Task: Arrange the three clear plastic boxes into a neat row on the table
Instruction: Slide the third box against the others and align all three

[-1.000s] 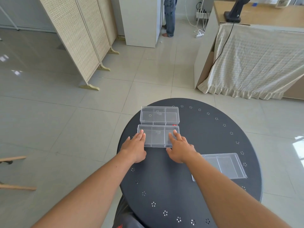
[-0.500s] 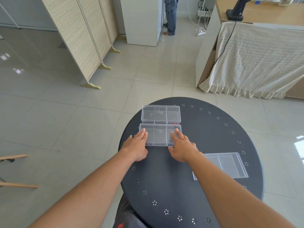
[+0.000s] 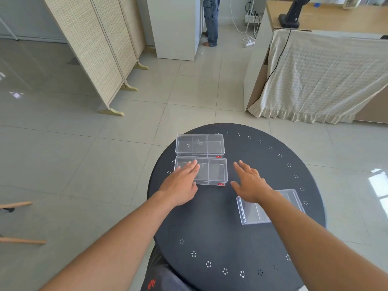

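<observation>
Left hand point(image 3: 182, 184) flat, fingers spread on the middle box point(image 3: 212, 171), which touches the far box point(image 3: 200, 145) on the round black table point(image 3: 210, 227). Right hand point(image 3: 251, 184) open, holding nothing, beside it; third box point(image 3: 255, 215) apart at right under the forearm. Small red corner labels on the two boxes, unreadable.

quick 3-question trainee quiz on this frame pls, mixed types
1. True or false: the left hand lies flat on the middle box.
2. Which box is out of line with the other two? A) far box B) middle box C) near-right box
3. Fill in: the right hand is open above the dark round ____, holding nothing.

Key: 1 true; 2 C; 3 table
</observation>
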`<state>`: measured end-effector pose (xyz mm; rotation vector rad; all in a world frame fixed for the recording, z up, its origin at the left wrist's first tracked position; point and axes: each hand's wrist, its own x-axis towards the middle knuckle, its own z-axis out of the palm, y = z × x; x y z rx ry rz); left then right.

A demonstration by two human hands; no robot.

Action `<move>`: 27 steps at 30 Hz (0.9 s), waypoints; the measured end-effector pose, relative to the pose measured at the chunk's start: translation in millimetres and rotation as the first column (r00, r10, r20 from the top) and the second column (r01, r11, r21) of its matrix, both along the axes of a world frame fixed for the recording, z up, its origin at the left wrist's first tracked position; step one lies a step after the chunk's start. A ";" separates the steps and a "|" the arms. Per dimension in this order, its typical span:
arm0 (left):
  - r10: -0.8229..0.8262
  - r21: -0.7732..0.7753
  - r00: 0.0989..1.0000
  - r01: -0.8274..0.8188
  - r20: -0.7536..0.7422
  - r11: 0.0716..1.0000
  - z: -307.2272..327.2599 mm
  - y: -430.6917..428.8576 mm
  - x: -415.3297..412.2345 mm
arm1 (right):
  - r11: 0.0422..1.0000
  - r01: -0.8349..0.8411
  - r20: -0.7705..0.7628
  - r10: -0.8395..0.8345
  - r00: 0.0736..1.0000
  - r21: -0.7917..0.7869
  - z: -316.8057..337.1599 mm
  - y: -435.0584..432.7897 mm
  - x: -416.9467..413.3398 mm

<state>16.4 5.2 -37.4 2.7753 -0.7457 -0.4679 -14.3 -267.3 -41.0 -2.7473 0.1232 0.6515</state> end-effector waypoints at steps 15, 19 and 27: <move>-0.262 -0.092 0.959 0.253 -0.104 0.963 -10.8 -113.9 -80.0 | 0.963 0.243 -0.122 -0.256 0.959 -0.116 -6.8 -117.6 -103.4; -0.240 -0.062 0.958 0.233 -0.157 0.971 -17.6 -122.1 -92.5 | 0.960 0.263 -0.148 -0.275 0.950 -0.095 -15.4 -121.8 -113.8; -0.146 -0.010 0.981 0.146 -0.127 0.989 -21.1 -105.3 -92.4 | 0.973 0.197 -0.122 -0.211 0.970 -0.122 -21.5 -102.9 -107.2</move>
